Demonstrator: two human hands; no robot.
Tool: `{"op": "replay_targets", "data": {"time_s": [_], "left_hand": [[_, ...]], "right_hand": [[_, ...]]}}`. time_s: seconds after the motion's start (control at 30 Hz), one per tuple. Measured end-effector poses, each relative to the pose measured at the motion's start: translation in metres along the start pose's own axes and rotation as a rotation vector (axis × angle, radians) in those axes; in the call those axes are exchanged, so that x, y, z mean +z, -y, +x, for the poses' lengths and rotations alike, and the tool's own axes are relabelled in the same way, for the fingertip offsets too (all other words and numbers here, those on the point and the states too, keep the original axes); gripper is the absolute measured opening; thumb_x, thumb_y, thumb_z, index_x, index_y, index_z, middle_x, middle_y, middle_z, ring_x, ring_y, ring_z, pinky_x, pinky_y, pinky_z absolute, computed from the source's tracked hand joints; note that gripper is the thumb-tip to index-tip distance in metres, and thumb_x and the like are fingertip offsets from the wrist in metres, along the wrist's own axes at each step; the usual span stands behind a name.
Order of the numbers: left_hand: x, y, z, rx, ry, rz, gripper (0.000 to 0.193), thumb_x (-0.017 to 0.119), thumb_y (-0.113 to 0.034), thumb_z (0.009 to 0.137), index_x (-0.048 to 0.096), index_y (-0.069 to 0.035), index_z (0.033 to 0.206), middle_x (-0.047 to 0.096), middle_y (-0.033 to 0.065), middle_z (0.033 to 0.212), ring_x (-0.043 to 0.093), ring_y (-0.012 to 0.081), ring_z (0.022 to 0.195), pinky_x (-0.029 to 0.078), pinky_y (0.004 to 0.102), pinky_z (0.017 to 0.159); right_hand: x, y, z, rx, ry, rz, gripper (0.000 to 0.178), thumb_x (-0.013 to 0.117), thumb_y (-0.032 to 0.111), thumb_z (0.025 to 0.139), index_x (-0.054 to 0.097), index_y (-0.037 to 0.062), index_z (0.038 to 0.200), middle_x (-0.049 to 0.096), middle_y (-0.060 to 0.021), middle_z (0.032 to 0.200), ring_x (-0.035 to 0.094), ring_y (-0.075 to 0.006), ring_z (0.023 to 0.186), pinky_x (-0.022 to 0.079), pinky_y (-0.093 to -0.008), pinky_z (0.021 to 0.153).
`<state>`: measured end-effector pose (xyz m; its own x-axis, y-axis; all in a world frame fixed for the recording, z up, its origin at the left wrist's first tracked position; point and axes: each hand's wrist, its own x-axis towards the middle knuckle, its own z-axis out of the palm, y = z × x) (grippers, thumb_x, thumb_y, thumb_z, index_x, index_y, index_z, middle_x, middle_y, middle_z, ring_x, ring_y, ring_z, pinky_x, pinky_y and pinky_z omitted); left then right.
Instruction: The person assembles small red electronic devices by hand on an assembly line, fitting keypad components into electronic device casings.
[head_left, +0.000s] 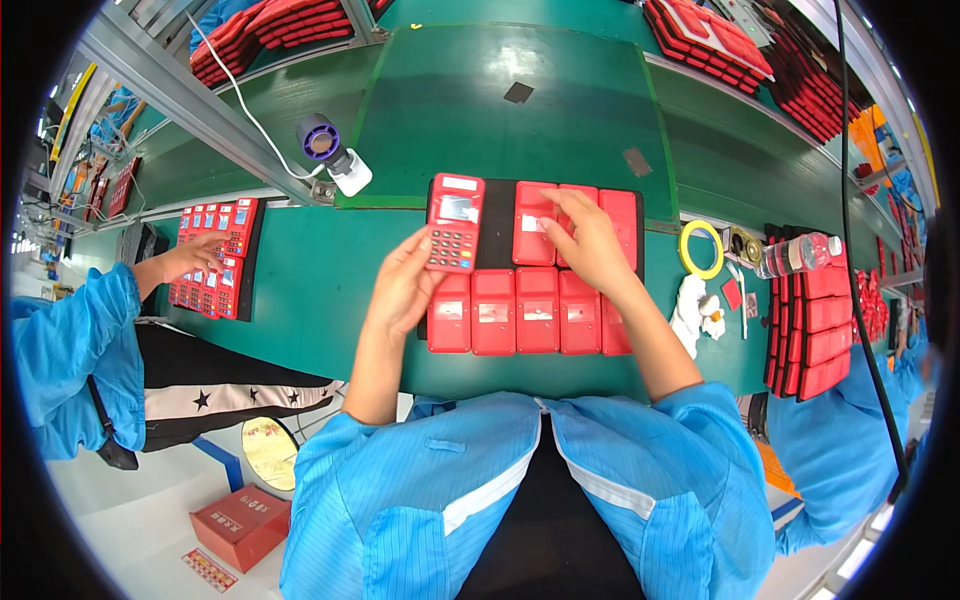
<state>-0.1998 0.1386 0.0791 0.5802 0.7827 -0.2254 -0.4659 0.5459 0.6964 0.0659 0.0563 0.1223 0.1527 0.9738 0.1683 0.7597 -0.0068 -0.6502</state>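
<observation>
My left hand (pixel 405 285) grips the lower left edge of a red card payment terminal (pixel 458 222), whose screen and keypad face up. It is at the left end of a black tray (pixel 495 215). Further red terminals (pixel 537 308) lie back side up in two rows in this tray, with a bare black gap beside the keypad one. My right hand (pixel 592 240) is over the far row, its thumb and fingers apart at the terminals there. Whether its fingertips touch them I cannot tell.
A yellow tape roll (pixel 701 250), a plastic bottle (pixel 800 256) and stacked trays of red terminals (pixel 815 330) are on the right. At left, a co-worker's hand (pixel 190 260) is over another terminal tray. A small purple-rimmed fan (pixel 320 140) stands beyond, near a metal frame.
</observation>
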Motion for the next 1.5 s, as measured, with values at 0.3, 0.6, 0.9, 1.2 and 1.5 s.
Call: {"op": "replay_targets", "data": {"time_s": [0.3,0.6,0.9,1.2,1.5], "left_hand": [[-0.026,0.012,0.034,0.066,-0.27,0.243,0.041,0.048,-0.01,0.105,0.045,0.006,0.143,0.064,0.0119,0.125,0.066,0.0179,0.107,0.054,0.0302,0.094],[-0.012,0.042,0.028,0.388,-0.349,1.173,0.065,0.055,-0.006,0.096,0.027,0.002,0.154,0.036,0.0278,0.151,0.038,0.0406,0.14,0.032,0.0409,0.116],[-0.004,0.032,0.027,0.398,-0.367,1.148,0.061,0.054,-0.008,0.098,0.03,0.002,0.153,0.038,0.0244,0.152,0.04,0.0354,0.141,0.034,0.0386,0.115],[0.058,0.03,0.001,0.067,0.008,0.144,0.049,0.041,-0.035,0.109,0.043,-0.003,0.145,0.051,0.0137,0.141,0.052,0.0249,0.131,0.044,0.0368,0.109],[0.101,0.023,-0.031,-0.234,0.117,-0.205,0.069,0.022,-0.061,0.104,0.032,-0.014,0.153,0.044,0.0146,0.15,0.047,0.0284,0.137,0.046,0.0462,0.109]], "right_hand": [[0.003,-0.004,0.001,-0.041,0.337,-0.424,0.094,0.08,0.021,0.077,0.029,0.01,0.155,0.023,-0.0196,0.161,0.019,-0.0366,0.15,0.021,-0.0544,0.12],[0.003,0.001,0.019,-0.04,0.437,-0.465,0.114,0.087,0.024,0.066,0.02,0.0115,0.158,0.02,-0.0214,0.162,0.018,-0.0379,0.151,0.017,-0.0589,0.12],[0.012,0.003,0.025,-0.093,0.402,-0.541,0.124,0.091,0.032,0.058,0.019,0.0116,0.158,0.026,-0.0268,0.156,0.024,-0.0438,0.146,0.019,-0.0625,0.118],[-0.019,0.067,0.008,-0.344,0.16,-0.212,0.123,0.092,0.026,0.055,0.022,0.0069,0.155,0.028,-0.0276,0.151,0.026,-0.0469,0.142,0.019,-0.0637,0.115],[-0.024,0.09,-0.034,-0.435,0.115,-0.179,0.118,0.094,0.037,0.054,0.033,0.0043,0.15,0.022,-0.0252,0.159,0.021,-0.0468,0.147,0.016,-0.068,0.113]]}}
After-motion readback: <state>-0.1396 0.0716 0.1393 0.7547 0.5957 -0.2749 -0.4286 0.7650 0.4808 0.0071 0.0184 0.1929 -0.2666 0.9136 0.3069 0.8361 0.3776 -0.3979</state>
